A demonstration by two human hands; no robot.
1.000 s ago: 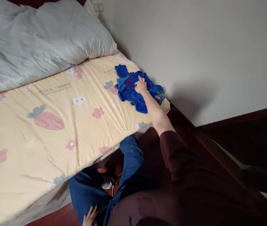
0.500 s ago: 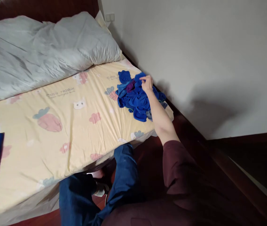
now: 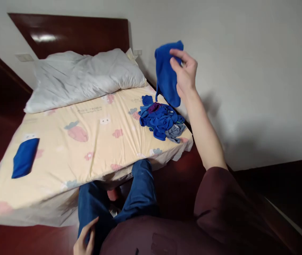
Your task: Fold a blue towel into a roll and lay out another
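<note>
My right hand (image 3: 188, 72) is raised above the bed's right side, with thumb and fingers closed on a blue cloth (image 3: 167, 76). The cloth hangs down limp; its exact kind does not show. Below it lies a crumpled pile of clothes (image 3: 161, 118), mostly blue, with a purple piece (image 3: 154, 107) on top and a grey-blue piece (image 3: 176, 131) at the near edge. At the bottom of the view, my left hand (image 3: 85, 238) rests by my left thigh, fingers apart and holding nothing. A flat, folded blue cloth (image 3: 26, 157) lies at the bed's left.
The bed (image 3: 103, 136) has a yellow sheet printed with rabbits and strawberries. A large pale grey pillow (image 3: 87, 78) lies against the dark wooden headboard (image 3: 87, 35). A white wall (image 3: 246, 81) runs along the right. My knees are at the bed's near edge.
My right hand has lifted a blue cloth up from the pile. My left hand has come into view at the bottom. The camera now shows more of the bed and headboard.
</note>
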